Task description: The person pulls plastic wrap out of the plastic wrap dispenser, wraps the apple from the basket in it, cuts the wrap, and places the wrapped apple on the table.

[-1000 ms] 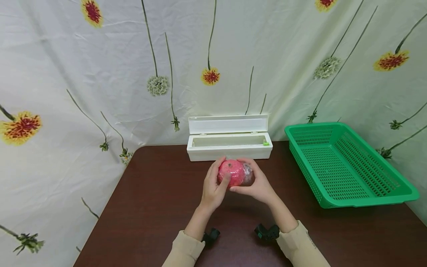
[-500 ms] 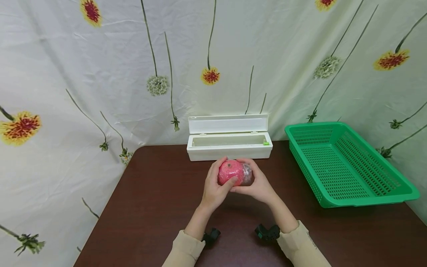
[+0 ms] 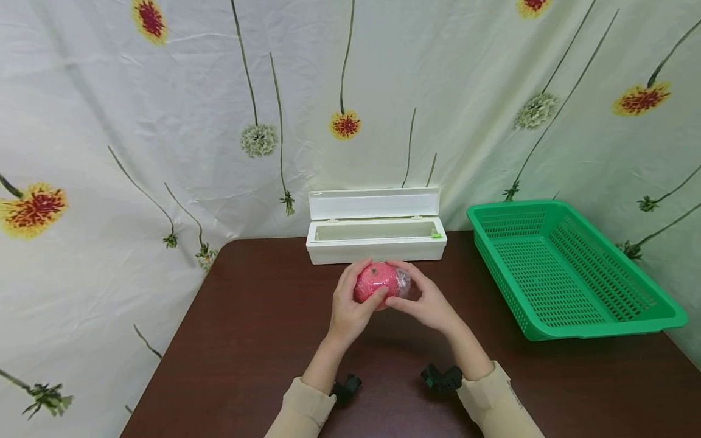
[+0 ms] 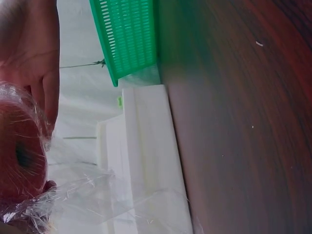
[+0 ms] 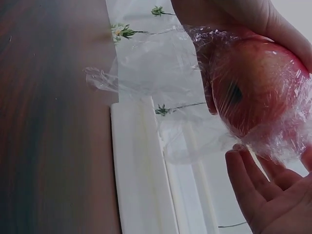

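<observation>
A red apple (image 3: 375, 282) wrapped in clear cling film is held above the table in front of me. My left hand (image 3: 348, 310) grips it from the left, with the thumb across its near side. From the right, my right hand (image 3: 426, 304) curls its fingers and thumb round the film-covered side. Bunched cling film (image 3: 402, 283) shows between the two hands. Loose film also trails off the apple in both wrist views. In the right wrist view the apple's dark hollow (image 5: 235, 92) shows through the wrap.
Behind the hands stands a long white cling film box (image 3: 376, 249), its lid raised, with a green slider (image 3: 435, 235) at the right end. A green plastic basket (image 3: 547, 331) sits on the right of the dark brown table (image 3: 246, 340). A flowered curtain hangs behind.
My right hand has drawn slightly apart from the left one, and its thumb has shifted on the wrap. The left thumb has slid rightward over the apple, which has turned slightly left.
</observation>
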Motion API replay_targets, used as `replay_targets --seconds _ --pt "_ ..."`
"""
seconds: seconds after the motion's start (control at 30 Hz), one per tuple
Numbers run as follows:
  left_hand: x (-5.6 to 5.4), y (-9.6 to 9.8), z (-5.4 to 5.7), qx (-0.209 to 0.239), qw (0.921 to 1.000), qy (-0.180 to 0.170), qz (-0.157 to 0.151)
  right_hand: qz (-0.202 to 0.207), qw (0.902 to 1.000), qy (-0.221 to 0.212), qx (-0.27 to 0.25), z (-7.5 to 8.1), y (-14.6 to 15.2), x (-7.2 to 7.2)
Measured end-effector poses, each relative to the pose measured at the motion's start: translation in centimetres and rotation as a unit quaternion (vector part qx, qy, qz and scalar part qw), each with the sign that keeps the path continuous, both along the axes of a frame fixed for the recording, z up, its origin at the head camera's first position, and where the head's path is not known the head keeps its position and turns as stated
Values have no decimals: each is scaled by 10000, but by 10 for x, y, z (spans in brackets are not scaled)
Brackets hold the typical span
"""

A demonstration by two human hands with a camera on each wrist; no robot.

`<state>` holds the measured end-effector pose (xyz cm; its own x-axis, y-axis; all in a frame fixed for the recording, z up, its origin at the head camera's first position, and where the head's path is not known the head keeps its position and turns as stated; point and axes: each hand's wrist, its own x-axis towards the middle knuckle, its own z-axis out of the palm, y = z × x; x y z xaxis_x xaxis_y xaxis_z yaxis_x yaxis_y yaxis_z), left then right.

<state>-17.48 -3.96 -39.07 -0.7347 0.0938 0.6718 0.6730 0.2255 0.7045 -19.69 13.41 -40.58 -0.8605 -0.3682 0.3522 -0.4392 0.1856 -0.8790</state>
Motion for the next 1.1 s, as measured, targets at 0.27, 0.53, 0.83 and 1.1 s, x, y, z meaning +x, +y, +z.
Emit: replay_targets --seconds 0.27,0.53,0.83,1.1 --pt "0 0 0 47 9999 86 29 -194 9974 680 -97 16 0 7" --pt "-1 0 1 49 9999 87 104 -777 9911 1078 -31 26 -2 15" --pt "-1 -2 -1 71 9998 -12 188 -1242 9854 1130 -280 28 -2 17" --pt "-1 -1 0 78 9997 -85 220 -1603 9795 891 -831 29 0 17"
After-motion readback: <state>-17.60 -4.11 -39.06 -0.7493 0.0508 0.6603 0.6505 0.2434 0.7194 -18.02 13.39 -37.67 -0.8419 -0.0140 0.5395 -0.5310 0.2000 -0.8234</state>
